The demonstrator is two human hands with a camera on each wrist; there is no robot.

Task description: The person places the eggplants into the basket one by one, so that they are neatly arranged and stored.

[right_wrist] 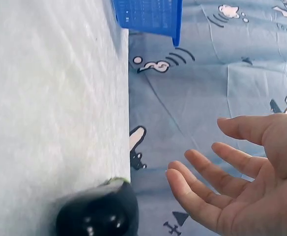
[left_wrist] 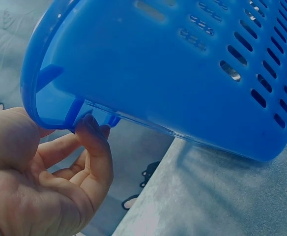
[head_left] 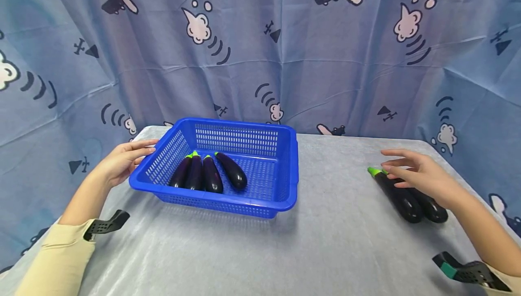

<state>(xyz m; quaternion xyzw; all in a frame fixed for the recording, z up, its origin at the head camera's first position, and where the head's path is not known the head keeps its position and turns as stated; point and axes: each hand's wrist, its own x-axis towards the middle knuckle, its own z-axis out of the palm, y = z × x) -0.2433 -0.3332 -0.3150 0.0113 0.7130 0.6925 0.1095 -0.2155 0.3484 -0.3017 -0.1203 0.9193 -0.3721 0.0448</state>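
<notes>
At far left, we see a person's left hand (head_left: pixel 124 162), its fingers curled and pinching the rim of a blue basket (head_left: pixel 215 200) that sits on a pale counter (head_left: pixel 333 223). Inside, four dark eggplants (head_left: pixel 195 171) with green stems lie left of centre, the rightmost angling away from the other three. Behind, we see a blue curtain (head_left: pixel 252 38) printed with airplanes. Well to the basket's right, two more eggplants (head_left: pixel 400 199) lie side by side on the counter. Over their stem ends hangs the right hand (head_left: pixel 425 176), fingers spread and gently bent, apart from the eggplant visible in our right-wrist view.
</notes>
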